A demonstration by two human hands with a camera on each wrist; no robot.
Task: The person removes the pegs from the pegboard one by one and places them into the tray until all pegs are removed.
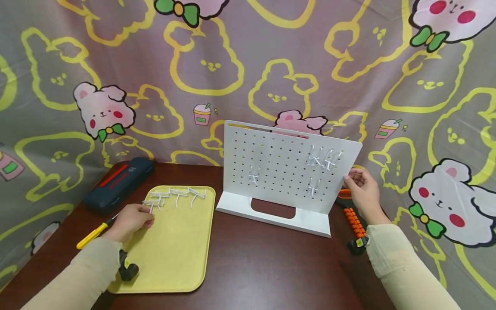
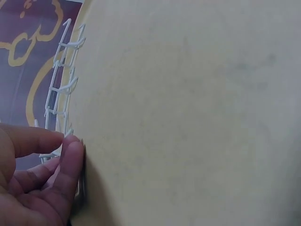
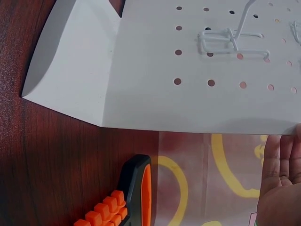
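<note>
My left hand (image 1: 133,220) is over the upper left of a yellow tray (image 1: 174,258), pinching a white wire pegboard hook (image 1: 151,209) between thumb and fingertips. More white wire hooks (image 1: 178,193) lie in a row along the tray's far edge; the left wrist view shows these hooks (image 2: 61,89) just beyond the fingertips. A white pegboard (image 1: 277,172) stands upright on its own base, with several hooks (image 1: 313,187) mounted on it. At the board's right edge, my right hand (image 1: 362,189) grips it with the thumb in front. The fingers behind are partly hidden.
A dark blue case (image 1: 120,183) with a red stripe lies left of the tray. Beside my left wrist is a yellow-handled tool (image 1: 93,234). A black-and-orange handled tool (image 1: 354,221) lies by the right forearm. A patterned curtain (image 1: 248,56) hangs behind the table.
</note>
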